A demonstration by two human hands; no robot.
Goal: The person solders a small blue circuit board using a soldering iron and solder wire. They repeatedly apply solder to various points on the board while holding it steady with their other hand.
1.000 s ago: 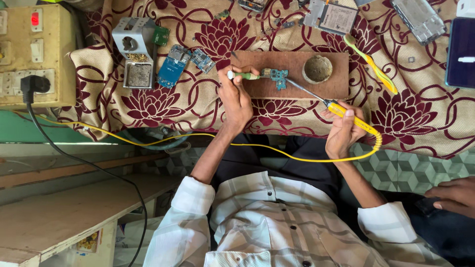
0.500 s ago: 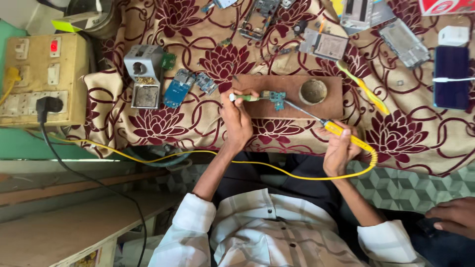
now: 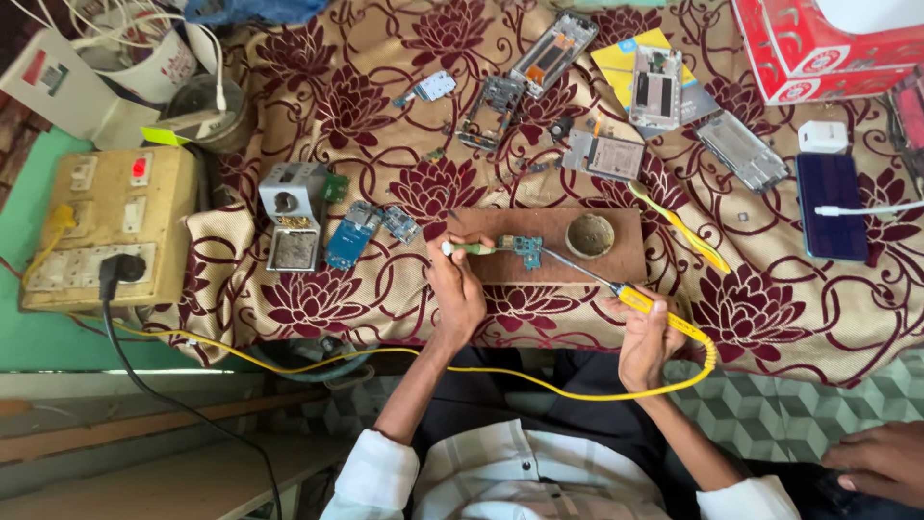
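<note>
yellow soldering iron in right hand touches circuit board.

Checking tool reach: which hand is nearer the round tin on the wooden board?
Right. The right hand sits just below the round tin; the left hand is farther off, at the wooden board's other end.

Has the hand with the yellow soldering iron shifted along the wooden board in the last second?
No. The right hand holds the soldering iron at the wooden board's right corner as before; only the camera view shifted.

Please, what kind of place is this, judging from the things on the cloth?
Probably a small phone repair bench. The right hand holds a yellow soldering iron to a small circuit board on a wooden block, with opened phones lying around.
</note>
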